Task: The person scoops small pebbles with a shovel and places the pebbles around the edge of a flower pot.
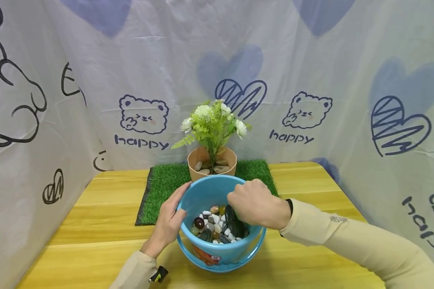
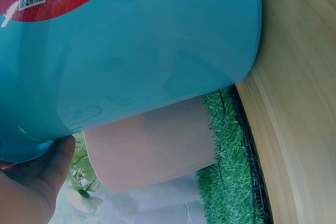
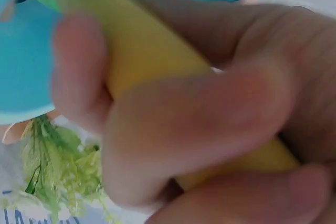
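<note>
A light blue bucket (image 1: 220, 249) with pebbles (image 1: 217, 226) in its bottom stands on the table. My left hand (image 1: 168, 220) grips its left rim, the thumb over the edge. In the left wrist view, part of that hand (image 2: 37, 187) shows at the bucket's wall. My right hand (image 1: 258, 202) is over the bucket's right side, fingers curled round the yellow handle (image 3: 152, 51) of what looks like a small trowel. The handle has green at one end. Below this hand, a dark, glossy, rounded piece (image 1: 234, 222), apparently the trowel's blade, reaches down among the pebbles.
Just behind the bucket, a peach-coloured pot (image 1: 211, 171) holds stones and a plant with white flowers (image 1: 213, 126). It stands on a green grass mat (image 1: 162, 192). The wooden table (image 1: 105, 216) is enclosed by printed white cloth (image 1: 188, 60).
</note>
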A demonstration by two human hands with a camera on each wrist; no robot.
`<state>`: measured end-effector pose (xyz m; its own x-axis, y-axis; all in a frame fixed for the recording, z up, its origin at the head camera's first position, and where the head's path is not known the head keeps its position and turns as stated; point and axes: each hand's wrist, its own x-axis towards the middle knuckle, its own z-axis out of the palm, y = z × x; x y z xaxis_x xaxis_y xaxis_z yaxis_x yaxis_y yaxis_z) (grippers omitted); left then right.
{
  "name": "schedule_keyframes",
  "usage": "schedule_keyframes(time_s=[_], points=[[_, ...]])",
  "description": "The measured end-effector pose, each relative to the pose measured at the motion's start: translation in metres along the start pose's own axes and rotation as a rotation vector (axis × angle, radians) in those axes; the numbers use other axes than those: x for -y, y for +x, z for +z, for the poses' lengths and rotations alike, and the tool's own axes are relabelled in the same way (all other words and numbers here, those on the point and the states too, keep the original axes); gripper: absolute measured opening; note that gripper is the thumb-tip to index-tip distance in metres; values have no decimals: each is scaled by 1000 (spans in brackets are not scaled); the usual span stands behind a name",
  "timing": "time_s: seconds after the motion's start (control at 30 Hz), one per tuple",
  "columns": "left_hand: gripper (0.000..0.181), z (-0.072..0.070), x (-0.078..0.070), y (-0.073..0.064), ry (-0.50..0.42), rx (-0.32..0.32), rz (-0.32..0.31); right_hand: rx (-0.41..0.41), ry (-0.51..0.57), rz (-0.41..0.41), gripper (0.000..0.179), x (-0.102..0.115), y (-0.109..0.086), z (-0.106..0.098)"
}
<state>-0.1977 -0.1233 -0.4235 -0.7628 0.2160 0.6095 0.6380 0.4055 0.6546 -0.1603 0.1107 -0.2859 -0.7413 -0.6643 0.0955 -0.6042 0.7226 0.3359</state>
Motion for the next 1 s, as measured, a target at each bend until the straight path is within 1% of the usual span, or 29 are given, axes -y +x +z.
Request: schedule_keyframes(time_s=[0.1, 0.17, 0.27, 0.4, 0.57, 0.9, 1.0], points=[[69, 0, 0, 0, 4, 3, -9, -89, -56, -18, 52, -1, -3, 4], [69, 0, 0, -1, 4, 7, -12, -107, -77, -19, 55, -2, -4, 8], [68, 0, 0, -2, 4, 7, -9, -131, -97, 1, 58, -5, -6, 16], [69, 0, 0, -2, 3, 3, 0, -180, -80, 35, 60, -11, -11, 25], [69, 0, 0, -1, 3, 9, 2, -187, -33, 56, 54, -16, -13, 33], [68, 0, 0, 0, -2, 6, 5, -214, -10, 76, 60, -22, -14, 42], [68, 0, 0, 0, -3, 6, 5, -215, 4, 77, 59, -24, -14, 44]])
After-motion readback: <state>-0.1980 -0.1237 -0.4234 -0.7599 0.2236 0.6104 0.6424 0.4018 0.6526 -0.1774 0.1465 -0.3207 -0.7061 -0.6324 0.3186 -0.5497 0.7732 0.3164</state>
